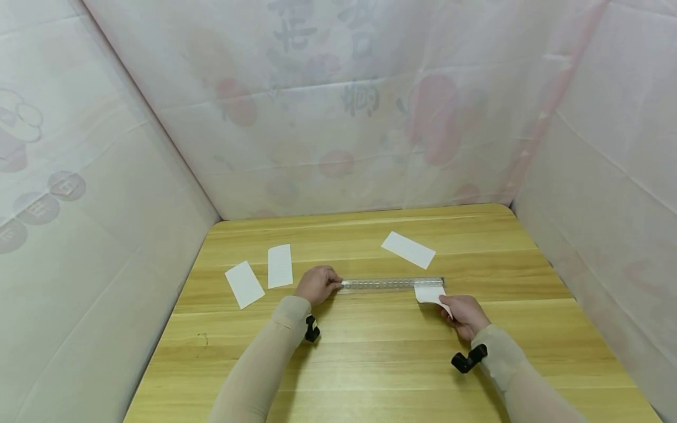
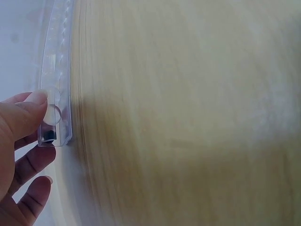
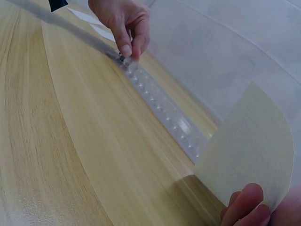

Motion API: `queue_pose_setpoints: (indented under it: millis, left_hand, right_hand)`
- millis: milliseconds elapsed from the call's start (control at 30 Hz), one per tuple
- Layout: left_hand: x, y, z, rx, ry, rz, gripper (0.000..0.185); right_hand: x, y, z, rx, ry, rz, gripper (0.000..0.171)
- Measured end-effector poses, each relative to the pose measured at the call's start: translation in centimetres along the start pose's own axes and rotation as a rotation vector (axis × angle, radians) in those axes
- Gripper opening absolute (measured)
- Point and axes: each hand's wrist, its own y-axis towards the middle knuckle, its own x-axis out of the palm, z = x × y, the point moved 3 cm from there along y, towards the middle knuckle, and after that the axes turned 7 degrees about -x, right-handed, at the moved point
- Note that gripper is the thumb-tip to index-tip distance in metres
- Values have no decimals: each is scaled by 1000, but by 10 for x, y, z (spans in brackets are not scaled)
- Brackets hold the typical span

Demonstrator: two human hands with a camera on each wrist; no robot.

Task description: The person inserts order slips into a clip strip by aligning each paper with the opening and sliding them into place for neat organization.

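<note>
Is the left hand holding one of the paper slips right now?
No, the left hand grips the end of the clear ruler; the right hand holds a paper slip.

A clear, glossy plastic strip (image 1: 391, 284) lies between the hands on a smooth pale wooden table (image 1: 370, 364); nearby slips (image 1: 408, 249) are matt white paper.

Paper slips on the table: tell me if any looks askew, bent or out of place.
Three slips lie flat, each turned at its own angle, none lined up with the clear ruler. The fourth slip is bowed upward, pinched by the right hand at the ruler's end. Nothing looks torn.
</note>
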Motion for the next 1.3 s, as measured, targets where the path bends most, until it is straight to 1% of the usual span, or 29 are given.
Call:
queue_pose_setpoints:
  millis: [300,667,1033,1167,1300]
  left_hand:
    - [1,0,-1,7,-2,13,12]
    - [1,0,-2,19,-3,23,12]
    - [2,0,-3,6,-2,17,11]
    - [2,0,-3,10,-2,19,11]
    - [2,-1,-2,10,-3,15,12]
  right_hand:
    - [-1,0,0,-4,6,1,59]
    - [-3,2,2,1,21,7,49]
    - [-4,1,1,7,43,4,44]
    - [-4,1,1,0,40,4,43]
    - [-4,1,2,-11,36,1,48]
